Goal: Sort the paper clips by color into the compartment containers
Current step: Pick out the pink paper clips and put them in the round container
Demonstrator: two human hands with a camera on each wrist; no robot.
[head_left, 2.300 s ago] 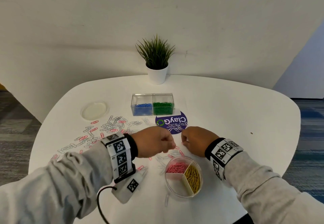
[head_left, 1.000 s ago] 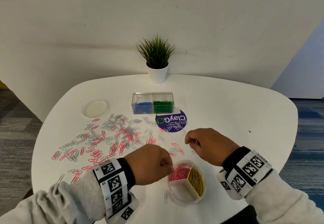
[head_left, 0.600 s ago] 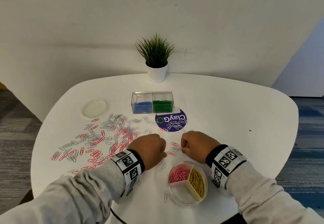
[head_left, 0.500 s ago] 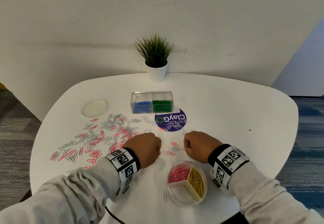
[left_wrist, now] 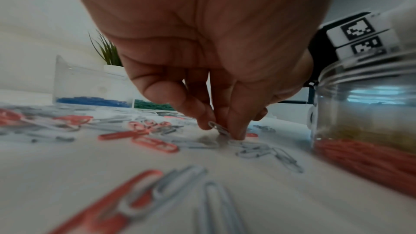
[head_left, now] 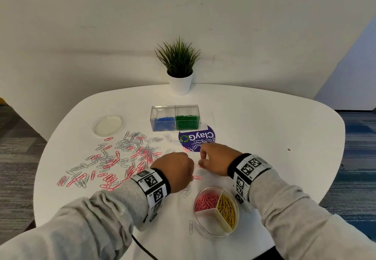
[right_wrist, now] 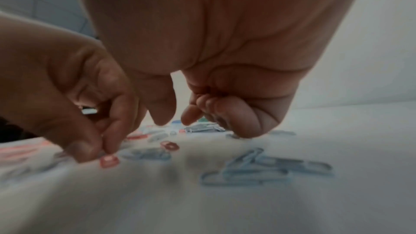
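Pink and silver paper clips (head_left: pixel 114 158) lie scattered across the white table (head_left: pixel 274 137). My left hand (head_left: pixel 177 168) is lowered to the table, and its thumb and finger pinch a silver clip (left_wrist: pixel 217 128) among loose clips. Beside it, my right hand (head_left: pixel 213 160) hovers just above the table with its fingers curled; its thumb and forefinger (right_wrist: pixel 172 122) stand slightly apart with nothing seen between them. The round divided container (head_left: pixel 213 235) holds pink clips (head_left: pixel 204 200) and yellow clips (head_left: pixel 225 209); its third part is bare. A clear box (head_left: pixel 175 109) holds blue and green clips.
A purple round sticker (head_left: pixel 196 138) lies behind my right hand, with silver clips on it. A potted plant (head_left: pixel 180 66) stands at the table's far edge and a round lid (head_left: pixel 107 126) at the left. One silver clip (head_left: pixel 190 227) lies beside the round container.
One second ago my left hand was by the round container; it has gone back to the loose clips and pinched a silver one. My right hand has shifted slightly toward the sticker.
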